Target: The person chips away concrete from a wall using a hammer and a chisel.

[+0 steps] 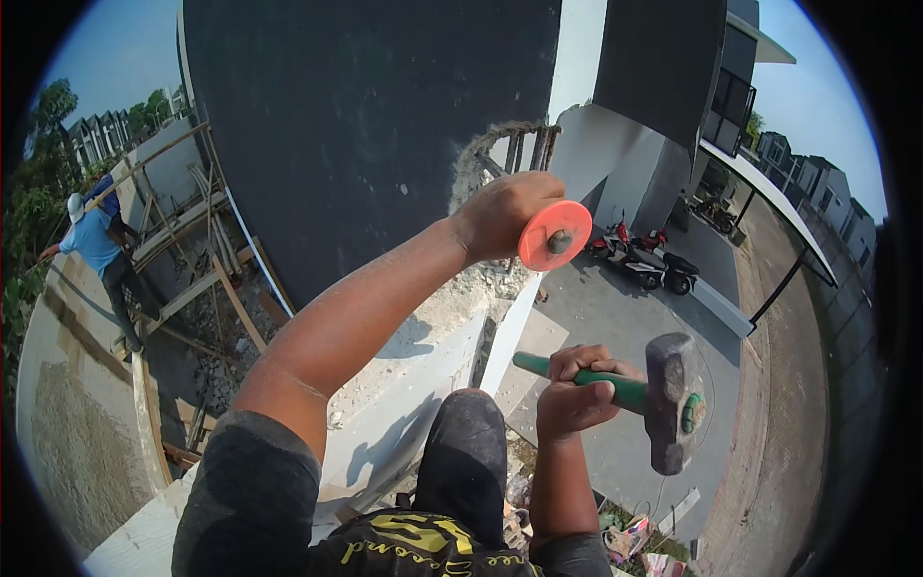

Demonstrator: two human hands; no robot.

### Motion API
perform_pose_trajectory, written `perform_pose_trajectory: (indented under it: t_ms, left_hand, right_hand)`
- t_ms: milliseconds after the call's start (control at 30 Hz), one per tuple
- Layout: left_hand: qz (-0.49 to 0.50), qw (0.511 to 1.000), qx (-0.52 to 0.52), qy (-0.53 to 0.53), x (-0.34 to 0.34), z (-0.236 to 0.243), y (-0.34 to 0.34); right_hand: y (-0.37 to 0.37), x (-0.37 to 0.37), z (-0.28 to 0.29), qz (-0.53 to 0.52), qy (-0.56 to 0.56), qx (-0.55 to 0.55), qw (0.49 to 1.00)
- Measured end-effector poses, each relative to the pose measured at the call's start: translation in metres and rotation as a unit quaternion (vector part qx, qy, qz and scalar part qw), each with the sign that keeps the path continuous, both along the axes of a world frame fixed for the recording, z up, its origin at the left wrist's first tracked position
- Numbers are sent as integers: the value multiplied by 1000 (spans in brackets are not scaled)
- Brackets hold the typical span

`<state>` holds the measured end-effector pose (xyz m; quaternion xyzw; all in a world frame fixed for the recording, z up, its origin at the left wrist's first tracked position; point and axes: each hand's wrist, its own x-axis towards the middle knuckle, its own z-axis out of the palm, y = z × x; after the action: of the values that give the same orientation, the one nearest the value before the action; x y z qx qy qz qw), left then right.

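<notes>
My left hand [508, 207] is closed around a chisel [560, 241], whose struck metal end pokes through a round orange-red hand guard [535, 237]. The chisel's shaft and tip are hidden behind the guard and my hand. Just beyond is a ragged broken gap in the dark wall [365, 106], with bars [515, 152] exposed in it. Lower and to the right, my right hand [585, 389] grips the green handle of a sledgehammer [670, 404]. Its worn grey head is up, apart from the chisel.
Below me runs a white ledge [404, 404] with rubble on it. Parked motorbikes [642, 260] stand on the paving down to the right. At left, a person in a light blue shirt [94, 240] and another beside them are by wooden scaffolding [183, 226] above debris.
</notes>
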<state>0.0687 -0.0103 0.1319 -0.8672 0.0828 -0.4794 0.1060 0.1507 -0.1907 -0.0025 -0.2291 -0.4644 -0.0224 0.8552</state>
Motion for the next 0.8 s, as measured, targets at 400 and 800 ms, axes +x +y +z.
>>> perform_pose_trajectory:
  t_ms: [400,800]
  left_hand:
    - [-7,1000,5,-14,-7,-3,5]
    - [-4,1000,0,-4,-14,-8,9]
  right_hand:
    - [-1,-4,28,65,-9,117,991]
    - [-13,3,43,51,-29,202,978]
